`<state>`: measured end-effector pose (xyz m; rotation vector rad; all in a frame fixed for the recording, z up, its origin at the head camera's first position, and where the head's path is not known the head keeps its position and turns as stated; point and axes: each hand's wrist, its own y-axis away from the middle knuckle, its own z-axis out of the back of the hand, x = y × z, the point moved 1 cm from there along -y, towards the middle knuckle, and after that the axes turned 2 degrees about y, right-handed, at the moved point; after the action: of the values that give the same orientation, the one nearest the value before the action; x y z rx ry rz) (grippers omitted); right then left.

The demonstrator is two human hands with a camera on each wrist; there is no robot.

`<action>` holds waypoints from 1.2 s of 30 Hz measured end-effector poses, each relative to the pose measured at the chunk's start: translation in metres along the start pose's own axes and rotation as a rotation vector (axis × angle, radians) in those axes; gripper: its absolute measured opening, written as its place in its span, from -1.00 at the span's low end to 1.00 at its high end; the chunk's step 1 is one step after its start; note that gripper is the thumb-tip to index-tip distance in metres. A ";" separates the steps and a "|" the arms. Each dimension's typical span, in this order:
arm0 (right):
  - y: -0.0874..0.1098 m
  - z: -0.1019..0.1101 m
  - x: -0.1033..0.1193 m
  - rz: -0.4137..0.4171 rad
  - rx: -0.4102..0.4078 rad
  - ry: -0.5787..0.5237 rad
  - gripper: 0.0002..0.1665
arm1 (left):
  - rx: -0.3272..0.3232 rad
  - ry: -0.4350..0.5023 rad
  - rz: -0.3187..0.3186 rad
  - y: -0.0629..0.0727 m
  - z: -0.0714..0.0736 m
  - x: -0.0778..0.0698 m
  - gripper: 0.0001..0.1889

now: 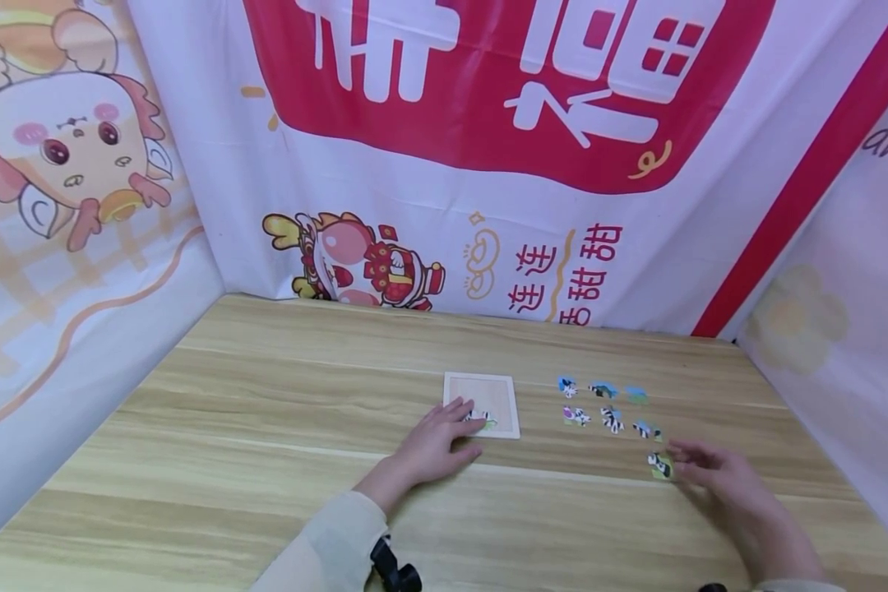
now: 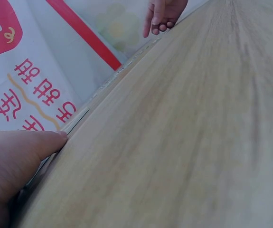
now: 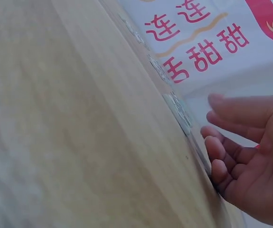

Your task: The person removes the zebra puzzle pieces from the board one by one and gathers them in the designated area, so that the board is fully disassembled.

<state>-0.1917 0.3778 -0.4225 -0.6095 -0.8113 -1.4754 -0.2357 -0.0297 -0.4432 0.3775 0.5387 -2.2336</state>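
Note:
My left hand (image 1: 432, 444) rests on the lower left part of a small square puzzle tray (image 1: 516, 411) with a pale rim. Its fingers are extended over the tray, touching or just beside a black-and-white puzzle piece (image 1: 484, 418) in it. The left wrist view shows only the thumb side of that hand (image 2: 17, 161), low over the table. To the right, a panda puzzle piece (image 1: 660, 466) lies on the wood, with my right hand (image 1: 721, 477) just beside it. In the right wrist view, thumb and fingers are loosely bent and apart, with nothing between them.
Several more puzzle pieces (image 1: 612, 419) lie in two rough rows between the tray and my right hand. The wooden table (image 1: 266, 411) meets a printed cloth wall (image 1: 451, 197) at the back, with cloth on both sides too.

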 end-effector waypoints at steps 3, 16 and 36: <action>0.000 0.000 0.009 0.047 -0.012 -0.021 -0.33 | -0.009 0.010 0.000 0.000 0.000 0.000 -0.54; -0.024 -0.043 0.088 0.220 0.052 -0.101 -0.48 | -0.058 0.108 0.015 -0.001 0.003 -0.001 -0.58; -0.070 -0.148 0.142 0.345 0.132 0.005 -0.61 | -0.089 0.035 0.133 -0.001 0.009 0.021 -0.49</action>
<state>-0.2568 0.1714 -0.4102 -0.6114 -0.7508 -1.1000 -0.2515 -0.0470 -0.4437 0.3960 0.6116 -2.0710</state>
